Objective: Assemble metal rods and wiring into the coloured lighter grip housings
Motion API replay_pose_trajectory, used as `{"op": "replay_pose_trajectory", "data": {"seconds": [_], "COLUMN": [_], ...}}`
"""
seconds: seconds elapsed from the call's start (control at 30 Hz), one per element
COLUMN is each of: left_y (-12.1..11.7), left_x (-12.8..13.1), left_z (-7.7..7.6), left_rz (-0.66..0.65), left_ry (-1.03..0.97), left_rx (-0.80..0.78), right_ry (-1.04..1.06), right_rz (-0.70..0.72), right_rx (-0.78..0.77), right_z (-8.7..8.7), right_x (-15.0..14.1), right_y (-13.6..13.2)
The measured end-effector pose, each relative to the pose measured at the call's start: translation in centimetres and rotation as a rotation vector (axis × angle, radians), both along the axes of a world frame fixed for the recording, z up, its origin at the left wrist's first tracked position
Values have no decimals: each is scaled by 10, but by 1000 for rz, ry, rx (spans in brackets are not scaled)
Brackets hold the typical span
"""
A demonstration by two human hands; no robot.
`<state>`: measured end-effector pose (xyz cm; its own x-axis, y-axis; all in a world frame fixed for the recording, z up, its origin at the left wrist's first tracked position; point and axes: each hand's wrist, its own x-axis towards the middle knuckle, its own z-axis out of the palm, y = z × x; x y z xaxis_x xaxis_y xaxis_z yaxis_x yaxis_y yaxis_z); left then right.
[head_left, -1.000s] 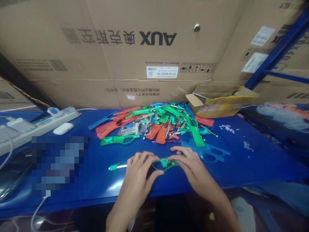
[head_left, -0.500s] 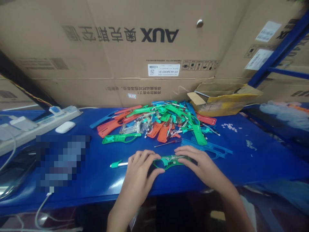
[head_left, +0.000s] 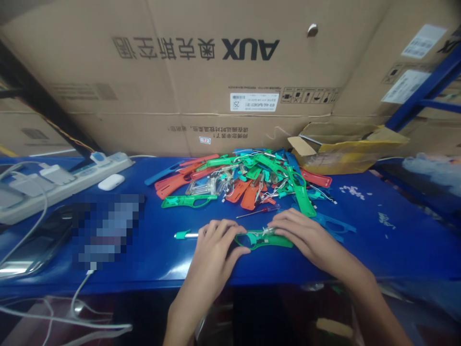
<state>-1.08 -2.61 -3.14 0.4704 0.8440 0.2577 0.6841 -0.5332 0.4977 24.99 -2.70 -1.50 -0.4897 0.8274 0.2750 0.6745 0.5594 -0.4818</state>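
Note:
A green long-reach lighter shell (head_left: 277, 241) lies across the front of the blue table with its inner side up. My left hand (head_left: 219, 242) is closed around its left part, thumb below and fingers above. A metal lighter tube with a green tip (head_left: 185, 235) sticks out left of that hand. My right hand (head_left: 302, 235) pinches a small clear fuel tank (head_left: 269, 231) over the shell's middle; the fingers partly hide it. A thin white wire and a teal trigger (head_left: 253, 238) show inside the shell.
Behind the hands lies a heap of red, green and blue lighter shells (head_left: 248, 192) with wired parts. A screwdriver (head_left: 257, 211) lies before it. An open carton (head_left: 334, 156) stands back right. A power strip (head_left: 79, 187), a white earbud case (head_left: 111, 182) and a blurred-out device (head_left: 111, 230) are left.
My right hand has lifted off the shell's right end, now uncovered, and holds the clear tank's end. My left hand keeps its grip. The whole view has shifted somewhat.

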Motion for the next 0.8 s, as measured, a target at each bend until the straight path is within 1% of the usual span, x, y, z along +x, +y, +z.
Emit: {"op": "replay_pose_trajectory", "data": {"seconds": [0.1, 0.17, 0.33, 0.5, 0.8], "left_y": [1, 1, 0, 0, 0], "left_x": [1, 1, 0, 0, 0], "left_z": [0, 1, 0, 0, 0], "left_rz": [-9, -11, -12, -12, -5], "left_ry": [-5, -10, -15, -16, -29], "left_rx": [-5, -9, -24, -28, -28], "right_ry": [-29, -37, -70, -108, -77], "right_rz": [29, 21, -34, -128, -180], "right_rx": [-24, -24, 26, 69, 89], "right_z": [2, 0, -4, -5, -22], "right_x": [2, 1, -4, -10, -12], "right_y": [-1, -3, -10, -14, -18]}}
